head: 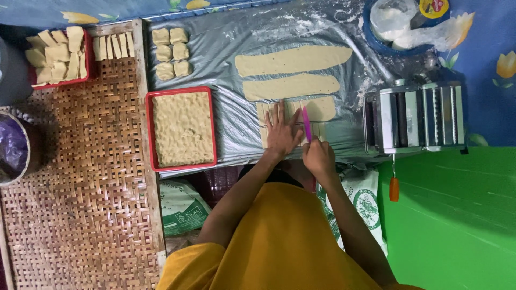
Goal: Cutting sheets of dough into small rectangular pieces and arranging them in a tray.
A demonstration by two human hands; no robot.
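Down on the grey plastic sheet [226,113], the left hand [281,132] lies flat with its fingers spread, pressing on the nearest flattened strip of pale beige dough [321,108]. It grips nothing; the palm simply weighs the dough down. Just to its right, the right hand [319,157] is curled closed around the handle of a slim pink plastic cutter [306,122], whose blade points away from the person and rests across the same dough strip. Narrow cut lines show in the dough beside and under the hands.

Farther away on the sheet lie two more long flattened strips of pale dough [293,60], one behind the other, well apart from the hands. To the left, a red rectangular tray [181,89] filled with crumbly beige dough sits at the sheet's left edge, and beyond it six small squarish dough pieces [171,52] stand in two columns. Further left, on the woven bamboo mat [80,188], a second red tray [58,81] holds stacked dough blocks, with a row of sliced dough pieces just beside it.

At the right edge of the sheet stands a shiny metal pasta roller [416,115], its orange-handled crank [394,188] hanging over the near side by a green surface [457,215]. A blue round bowl [371,32] holding white bags sits at the far right.
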